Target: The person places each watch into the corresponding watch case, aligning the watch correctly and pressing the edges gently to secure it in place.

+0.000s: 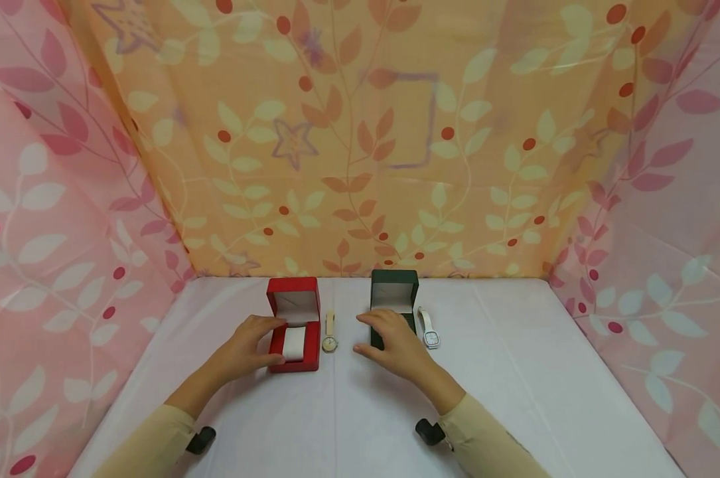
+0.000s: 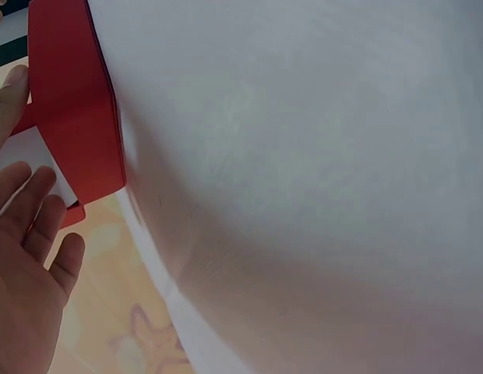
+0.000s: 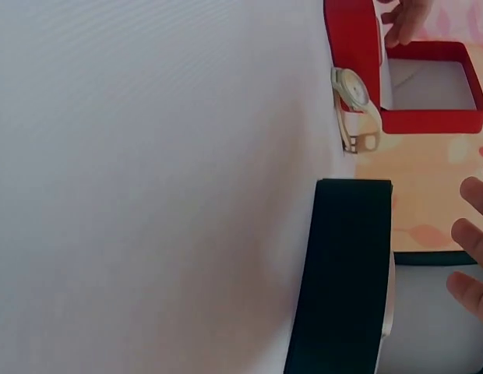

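Note:
A red watch box [image 1: 294, 287] stands with its lid up, a white cushion [image 1: 294, 344] inside. My left hand [image 1: 247, 346] is at its left side, thumb and fingers spread and relaxed over the edge. To the right, a dark green watch box [image 1: 395, 281] is likewise opened, its pale lid lining showing. Over it reaches my right hand [image 1: 398, 348], fingers parted with nothing between them and hiding much of the base. Between the boxes lies a watch with a cream strap [image 1: 330, 344]. A white-strapped watch [image 1: 431, 338] lies just right of the green box.
Everything stands on a white cloth-covered table [image 1: 336, 425]. An orange leaf-patterned curtain [image 1: 348, 133] hangs behind, and pink patterned sheets [image 1: 49, 265] close off both sides. Each wrist carries a small black camera mount [image 1: 201, 440].

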Action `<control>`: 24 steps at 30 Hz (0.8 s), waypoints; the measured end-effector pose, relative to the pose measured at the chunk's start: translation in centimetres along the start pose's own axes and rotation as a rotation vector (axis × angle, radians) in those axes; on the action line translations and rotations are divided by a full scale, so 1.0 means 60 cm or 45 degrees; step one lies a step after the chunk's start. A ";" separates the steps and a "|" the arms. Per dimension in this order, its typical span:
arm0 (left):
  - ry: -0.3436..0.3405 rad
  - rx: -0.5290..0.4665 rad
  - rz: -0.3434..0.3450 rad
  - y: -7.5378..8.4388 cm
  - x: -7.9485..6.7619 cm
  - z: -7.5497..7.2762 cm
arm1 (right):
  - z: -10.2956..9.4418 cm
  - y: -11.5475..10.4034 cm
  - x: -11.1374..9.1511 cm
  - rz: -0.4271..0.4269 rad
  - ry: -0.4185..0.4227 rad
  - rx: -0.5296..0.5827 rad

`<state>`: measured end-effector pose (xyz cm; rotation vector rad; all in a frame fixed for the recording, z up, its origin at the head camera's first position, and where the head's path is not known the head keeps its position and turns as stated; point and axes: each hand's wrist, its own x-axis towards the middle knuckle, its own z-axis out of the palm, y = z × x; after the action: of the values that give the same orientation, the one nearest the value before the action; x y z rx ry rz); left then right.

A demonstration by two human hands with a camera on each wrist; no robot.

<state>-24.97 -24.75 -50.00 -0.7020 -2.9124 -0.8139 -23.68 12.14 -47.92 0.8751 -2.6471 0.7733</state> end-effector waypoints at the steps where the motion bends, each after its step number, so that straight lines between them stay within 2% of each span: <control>1: -0.002 -0.005 -0.003 0.001 0.001 0.000 | 0.003 0.000 0.003 0.004 -0.010 -0.003; 14: -0.039 0.047 -0.005 0.004 0.017 0.005 | 0.028 -0.006 0.033 0.044 -0.091 0.013; 21: -0.077 0.179 0.031 0.012 0.023 0.004 | 0.050 -0.001 0.045 0.035 -0.135 0.022; 24: -0.100 0.211 0.012 0.016 0.026 0.003 | 0.060 -0.001 0.050 0.023 -0.155 0.010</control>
<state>-25.90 -23.28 -49.45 -0.7480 -2.9979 -0.5475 -26.26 8.67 -49.72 0.9300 -2.7625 0.7581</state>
